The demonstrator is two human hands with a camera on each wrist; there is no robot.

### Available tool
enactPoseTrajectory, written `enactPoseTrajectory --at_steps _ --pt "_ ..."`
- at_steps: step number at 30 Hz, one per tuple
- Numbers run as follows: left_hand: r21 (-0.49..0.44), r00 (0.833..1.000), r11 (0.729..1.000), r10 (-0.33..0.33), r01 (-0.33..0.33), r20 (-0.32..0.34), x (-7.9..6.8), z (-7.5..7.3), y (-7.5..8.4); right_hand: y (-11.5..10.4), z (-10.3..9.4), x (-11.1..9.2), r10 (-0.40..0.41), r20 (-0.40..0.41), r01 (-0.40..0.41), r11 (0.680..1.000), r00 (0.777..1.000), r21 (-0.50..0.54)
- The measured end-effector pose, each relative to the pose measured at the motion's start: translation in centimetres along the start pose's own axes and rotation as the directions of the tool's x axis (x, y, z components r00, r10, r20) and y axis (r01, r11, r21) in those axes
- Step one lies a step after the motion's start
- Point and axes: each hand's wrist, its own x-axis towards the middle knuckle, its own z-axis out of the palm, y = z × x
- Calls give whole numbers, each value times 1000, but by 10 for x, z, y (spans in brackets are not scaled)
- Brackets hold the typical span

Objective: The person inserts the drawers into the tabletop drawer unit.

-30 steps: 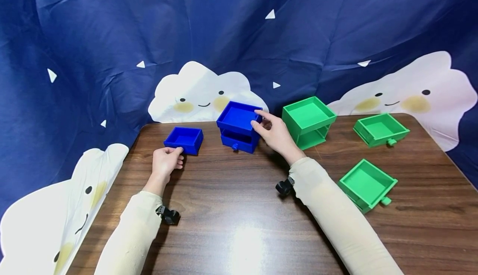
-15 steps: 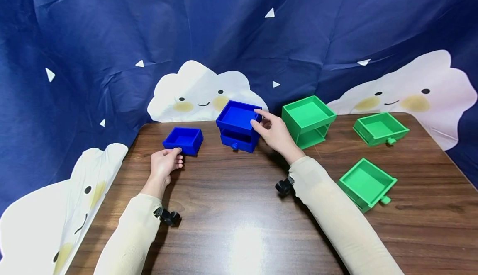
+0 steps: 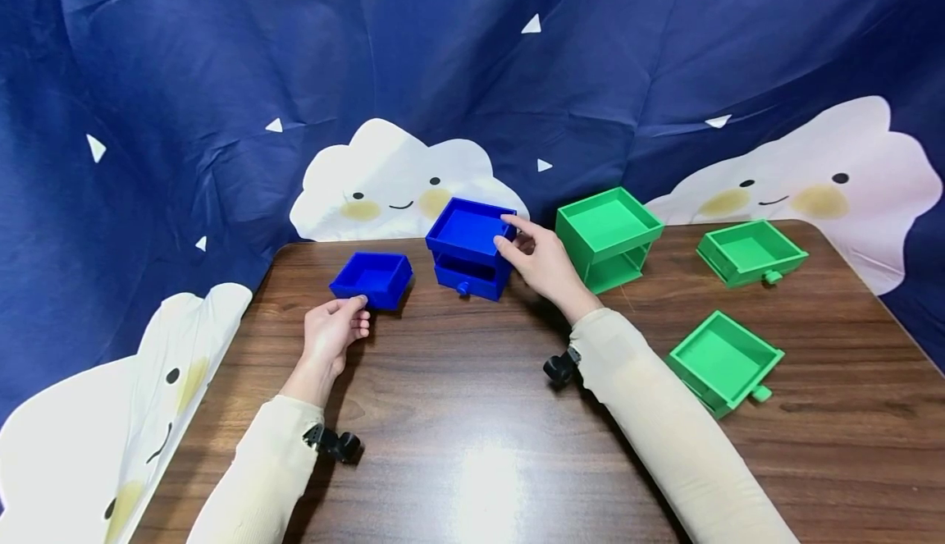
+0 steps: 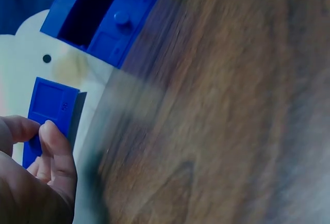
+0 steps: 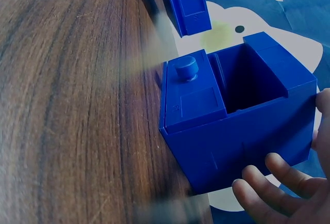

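My left hand (image 3: 332, 332) pinches the front knob of a small blue drawer (image 4: 54, 100) between thumb and finger, and the fingers hide the knob. Seen from the head, this drawer sits left of a blue cabinet (image 3: 472, 236), apart from it; it looks slightly raised, though I cannot tell for sure. The cabinet has a shallow tray top, an open upper slot and a lower drawer (image 5: 198, 92) with a round knob pushed in. My right hand (image 3: 545, 263) holds the cabinet at its right upper edge, some fingers lying along its side.
Just right of the blue cabinet stands a green cabinet (image 3: 611, 228) with open slots. Farther right, two green drawers lie on the table, one near the back (image 3: 753, 249) and one closer (image 3: 727, 359). A dark blue cloth backdrop (image 3: 458, 52) hangs behind the table.
The blue drawer in my left hand has shifted a little right, towards the blue cabinet, and turned slightly. My right hand and the cabinet have stayed in place.
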Motion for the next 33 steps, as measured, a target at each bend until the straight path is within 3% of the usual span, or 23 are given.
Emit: enactPoseTrajectory --at_steps 18,33 --pt "-31 998 999 32 -30 47 -19 13 -8 1 -1 -1 4 0 -4 1000 1000 -4" --pt "-41 996 998 51 -48 77 -34 31 -8 1 1 0 3 -2 -3 1000 1000 7"
